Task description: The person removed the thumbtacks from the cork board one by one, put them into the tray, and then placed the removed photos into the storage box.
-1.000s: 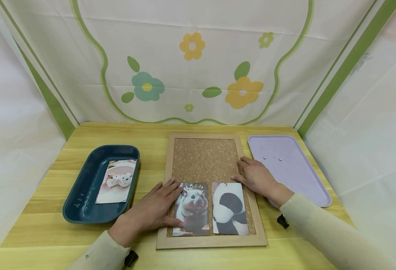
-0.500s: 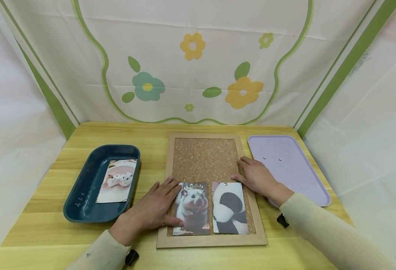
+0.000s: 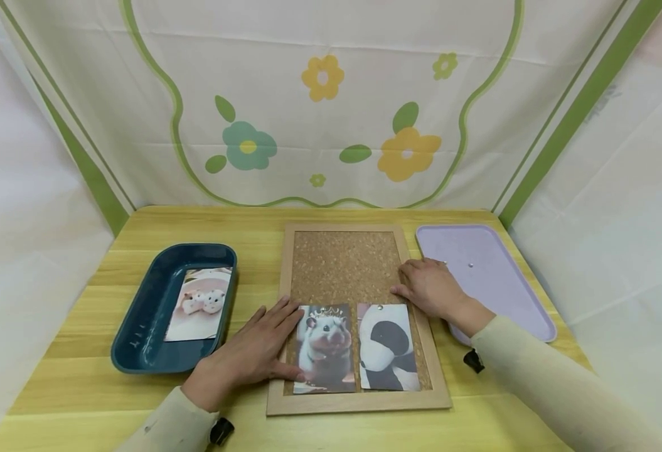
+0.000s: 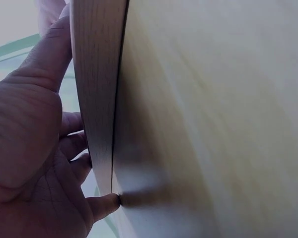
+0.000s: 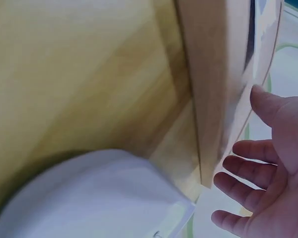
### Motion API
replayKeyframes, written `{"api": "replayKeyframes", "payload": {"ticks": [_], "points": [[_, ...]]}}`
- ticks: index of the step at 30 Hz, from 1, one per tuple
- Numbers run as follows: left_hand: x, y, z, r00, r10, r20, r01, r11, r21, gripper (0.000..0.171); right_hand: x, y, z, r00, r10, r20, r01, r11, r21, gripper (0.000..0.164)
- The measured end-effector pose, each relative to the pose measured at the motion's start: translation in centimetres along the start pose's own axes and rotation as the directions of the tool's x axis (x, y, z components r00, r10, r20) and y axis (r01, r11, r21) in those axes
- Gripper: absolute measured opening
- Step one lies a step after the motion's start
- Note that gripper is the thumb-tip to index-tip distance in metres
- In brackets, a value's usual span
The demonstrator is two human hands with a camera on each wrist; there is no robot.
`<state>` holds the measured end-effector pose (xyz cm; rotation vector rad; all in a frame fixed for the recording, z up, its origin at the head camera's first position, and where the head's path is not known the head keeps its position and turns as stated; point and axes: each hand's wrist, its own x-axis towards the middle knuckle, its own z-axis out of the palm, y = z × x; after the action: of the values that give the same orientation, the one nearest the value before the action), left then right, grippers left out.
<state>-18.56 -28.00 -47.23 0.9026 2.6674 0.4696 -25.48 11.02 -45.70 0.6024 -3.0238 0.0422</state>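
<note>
A cork board (image 3: pixel 344 267) with a wooden frame lies flat on the table. Two photos are on its lower half: a hamster picture (image 3: pixel 326 348) on the left and a black-and-white plush toy picture (image 3: pixel 387 351) on the right. Small pins (image 3: pixel 379 308) show at their top edges. My left hand (image 3: pixel 251 345) rests on the board's left side, its fingers spread and the thumb by the hamster picture's lower left corner. The right hand (image 3: pixel 432 289) is at the right frame edge with relaxed fingers, holding nothing; in the right wrist view they stand apart from the frame (image 5: pixel 208 89).
A dark blue tray (image 3: pixel 138 314) at left contains another photo (image 3: pixel 201 306) of two white figures. At right is a lilac tray (image 3: pixel 500 289); one pin (image 3: pixel 470 265) shows plainly, another partly behind the right hand. A flowered white curtain (image 3: pixel 331 125) hangs behind the table.
My right hand has lifted slightly and shifted a little towards the lilac tray. The left hand stays almost still, while the whole view has moved a little.
</note>
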Motion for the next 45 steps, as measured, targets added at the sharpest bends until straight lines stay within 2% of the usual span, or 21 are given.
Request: {"api": "replayKeyframes", "payload": {"ticks": [8,14,22,30,36,45], "points": [[0.0,0.2,0.1,1.000,0.007,-0.027,-0.008,1.000,-0.014,0.119,1.1,-0.9,-1.0,0.992,-0.062,-0.107,0.061,0.998,-0.016,0.038],[0.0,0.2,0.1,1.000,0.001,-0.023,-0.001,1.000,-0.012,0.118,2.2,-3.1,-1.5,0.963,-0.185,-0.195,0.183,0.983,-0.026,0.023],[0.0,0.0,0.1,1.000,0.007,-0.030,-0.008,1.000,-0.030,0.119,3.8,-6.7,-2.4,0.898,-0.394,-0.197,0.385,0.919,-0.085,0.018],[0.0,-0.2,0.2,0.999,0.008,-0.032,-0.009,0.999,-0.040,0.118,5.2,-9.7,-2.5,0.813,-0.572,-0.113,0.550,0.817,-0.174,0.016],[0.0,-0.2,0.3,0.999,0.010,-0.036,-0.012,0.999,-0.051,0.117,5.7,-11.0,-1.8,0.744,-0.661,-0.101,0.646,0.749,-0.144,0.010],[-0.1,-0.2,0.3,0.999,0.010,-0.039,-0.012,0.999,-0.051,0.118,6.0,-11.5,-0.5,0.689,-0.720,-0.081,0.711,0.693,-0.115,0.010]]}}
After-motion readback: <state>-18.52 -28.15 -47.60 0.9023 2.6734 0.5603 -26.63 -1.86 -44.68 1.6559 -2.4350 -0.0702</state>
